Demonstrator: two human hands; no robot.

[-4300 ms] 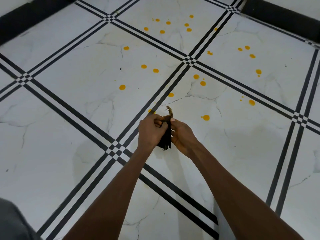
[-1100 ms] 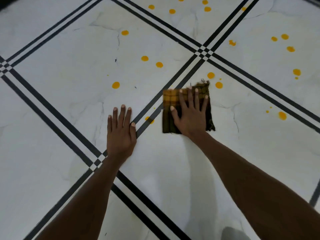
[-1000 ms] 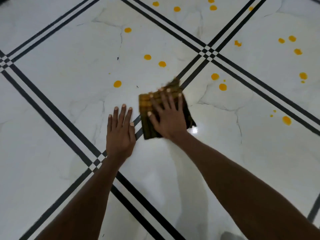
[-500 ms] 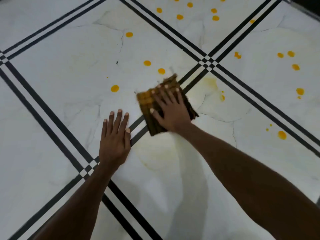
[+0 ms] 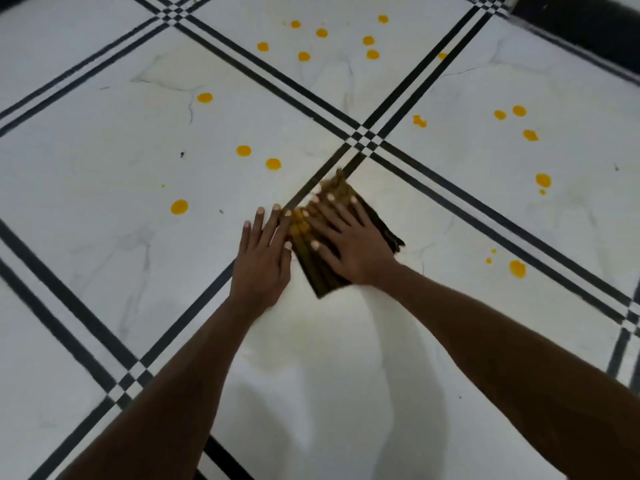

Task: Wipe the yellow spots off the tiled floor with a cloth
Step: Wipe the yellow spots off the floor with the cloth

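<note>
A folded yellow-and-brown checked cloth (image 5: 320,277) lies on the white tiled floor (image 5: 104,161), across a black double joint line. My right hand (image 5: 349,244) presses flat on it with fingers spread. My left hand (image 5: 263,258) lies flat on the floor right beside the cloth's left edge, fingertips touching it. Yellow spots are scattered around: one at the left (image 5: 179,206), two above the hands (image 5: 243,150) (image 5: 273,164), one at the right (image 5: 517,268), and several farther off. A faint yellowish smear (image 5: 294,337) shows on the tile below the hands.
A black skirting strip (image 5: 588,26) runs along the top right corner. Black striped joint lines cross at a checkered node (image 5: 363,140) just beyond the cloth. More yellow spots sit on the far tile (image 5: 321,32) and the right tile (image 5: 519,110).
My right hand slid the cloth back and forth over the joint; it now sits against my left hand. Two spots right of the joint are gone, and a pale smear remains.
</note>
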